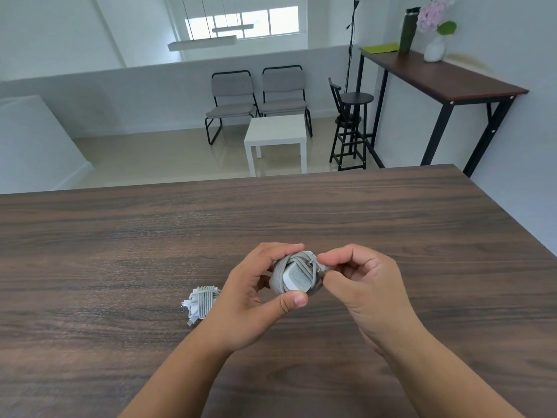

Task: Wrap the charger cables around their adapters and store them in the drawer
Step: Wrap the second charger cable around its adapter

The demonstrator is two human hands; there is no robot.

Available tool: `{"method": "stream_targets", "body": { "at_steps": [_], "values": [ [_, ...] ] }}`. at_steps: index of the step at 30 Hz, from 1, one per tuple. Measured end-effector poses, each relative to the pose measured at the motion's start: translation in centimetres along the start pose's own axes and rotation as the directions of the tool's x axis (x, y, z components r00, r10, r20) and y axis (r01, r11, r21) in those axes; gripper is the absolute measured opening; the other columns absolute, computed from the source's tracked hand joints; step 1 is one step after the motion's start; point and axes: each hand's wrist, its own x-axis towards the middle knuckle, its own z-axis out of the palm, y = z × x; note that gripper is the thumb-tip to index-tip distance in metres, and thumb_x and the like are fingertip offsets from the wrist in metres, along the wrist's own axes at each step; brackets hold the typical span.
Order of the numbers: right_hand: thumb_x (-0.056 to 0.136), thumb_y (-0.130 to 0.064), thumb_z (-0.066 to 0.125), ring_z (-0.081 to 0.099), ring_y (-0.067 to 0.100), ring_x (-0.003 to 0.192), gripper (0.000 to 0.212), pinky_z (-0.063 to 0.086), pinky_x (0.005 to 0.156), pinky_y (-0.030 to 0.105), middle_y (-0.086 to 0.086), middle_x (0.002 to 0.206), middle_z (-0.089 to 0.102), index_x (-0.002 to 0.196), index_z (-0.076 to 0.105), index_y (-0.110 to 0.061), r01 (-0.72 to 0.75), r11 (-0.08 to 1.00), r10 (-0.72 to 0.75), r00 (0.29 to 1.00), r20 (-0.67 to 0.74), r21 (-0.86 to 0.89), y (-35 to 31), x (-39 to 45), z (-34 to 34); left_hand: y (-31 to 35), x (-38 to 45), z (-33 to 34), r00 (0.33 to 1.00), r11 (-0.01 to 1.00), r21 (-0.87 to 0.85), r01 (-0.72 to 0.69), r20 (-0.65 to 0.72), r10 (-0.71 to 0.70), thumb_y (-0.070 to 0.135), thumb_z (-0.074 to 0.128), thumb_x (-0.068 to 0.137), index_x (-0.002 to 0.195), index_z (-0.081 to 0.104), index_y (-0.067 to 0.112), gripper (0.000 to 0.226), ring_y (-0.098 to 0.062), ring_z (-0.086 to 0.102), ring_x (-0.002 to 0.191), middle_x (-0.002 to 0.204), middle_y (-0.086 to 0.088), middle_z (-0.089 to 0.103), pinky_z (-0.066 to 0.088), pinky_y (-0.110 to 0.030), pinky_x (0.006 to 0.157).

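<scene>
My left hand (256, 294) grips a white charger adapter (297, 277) with its grey cable wound around it, held above the dark wooden table (120, 242). My right hand (361, 282) pinches the cable's loose end at the adapter's right side. A second white adapter (201, 301), with its cable wound around it, lies on the table just left of my left wrist. No drawer is in view.
The table's far edge runs across the middle of the view. Beyond it stand two grey chairs (256, 101), a small white side table (275, 137), a black stool (351, 125) and a high console table (437, 76) with a vase and a bottle.
</scene>
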Motion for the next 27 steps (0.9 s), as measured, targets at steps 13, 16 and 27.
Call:
{"method": "stream_targets", "body": {
  "at_steps": [13, 16, 27],
  "values": [
    [0.078, 0.015, 0.066, 0.063, 0.006, 0.074, 0.028, 0.05, 0.071, 0.018, -0.003, 0.077, 0.07, 0.082, 0.074, -0.012, 0.06, 0.987, -0.024, 0.971, 0.238, -0.147, 0.3, 0.2, -1.5, -0.1, 0.2, -1.2, 0.987, 0.998, -0.021, 0.059, 0.149, -0.055, 0.034, 0.073, 0.08, 0.129, 0.059, 0.025, 0.052, -0.025, 0.061, 0.11, 0.119, 0.001, 0.061, 0.051, -0.038, 0.092],
    [0.08, 0.009, 0.066, 0.054, 0.011, 0.072, 0.026, 0.046, 0.07, 0.024, -0.002, 0.083, 0.065, 0.085, 0.074, -0.015, 0.042, 0.977, 0.024, 0.952, 0.305, -0.208, 0.2, 0.9, -1.8, -0.1, 0.1, -1.0, 0.992, 0.997, -0.049, 0.056, 0.116, -0.05, 0.038, 0.074, 0.08, 0.129, 0.059, 0.022, 0.054, -0.026, 0.061, 0.111, 0.119, -0.001, 0.062, 0.05, -0.035, 0.093],
    [0.072, 0.003, 0.072, 0.061, 0.014, 0.089, 0.022, 0.049, 0.076, 0.02, 0.005, 0.093, 0.065, 0.088, 0.078, -0.011, -0.165, 0.977, 0.1, 0.917, 0.386, 0.137, 1.5, 1.0, -2.9, 0.0, 0.3, -0.5, 0.988, 0.995, -0.053, 0.08, 0.134, -0.072, 0.035, 0.074, 0.08, 0.13, 0.059, 0.024, 0.053, -0.026, 0.061, 0.113, 0.12, 0.002, 0.062, 0.051, -0.04, 0.094]
  ]
}}
